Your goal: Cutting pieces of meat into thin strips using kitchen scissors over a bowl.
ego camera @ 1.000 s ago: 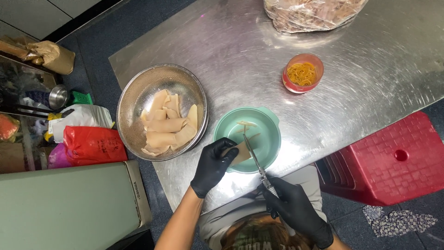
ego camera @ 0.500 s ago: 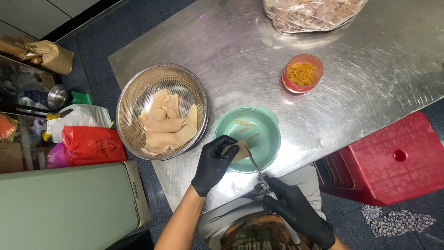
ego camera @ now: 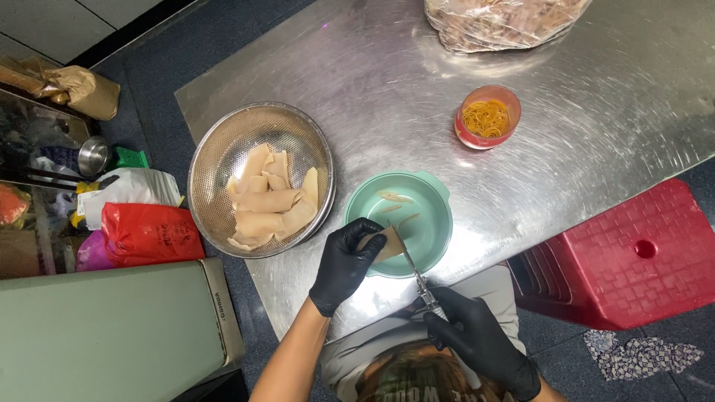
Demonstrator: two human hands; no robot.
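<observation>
- Our left hand [ego camera: 344,264], in a black glove, is pinched closed on a small flat tan piece of food [ego camera: 385,243], holding it over the near rim of the round pale green plastic bowl [ego camera: 432,195].
- Our right hand [ego camera: 477,339], also in a black glove, is wrapped closed around the handles of a pair of slim metal scissors [ego camera: 414,270]; the blades point up and away, with the tips touching the tan piece.
- We can't tell whether the blades are open or closed; they are too thin to read.
- The green bowl sits on the brushed steel surface [ego camera: 372,74] near its front edge, with a few thin tan strips [ego camera: 395,202] lying in its bottom.
- Just to the left of the bowl, nearly touching it, is a round metal mesh colander [ego camera: 212,171] holding a pile of flat tan sheets [ego camera: 269,197].
- Beyond and to the right of the bowl, well apart from it, is a small round red plastic cup [ego camera: 468,136] filled with yellow rubber bands [ego camera: 484,117].
- At the far edge is a clear plastic bag [ego camera: 499,22] of pale food, partly out of frame.
- A red plastic stool [ego camera: 633,257] stands on the floor to the right, tucked against the surface edge.
- On the floor to the left is a red plastic bag [ego camera: 149,234] beside a white bag [ego camera: 126,190].
</observation>
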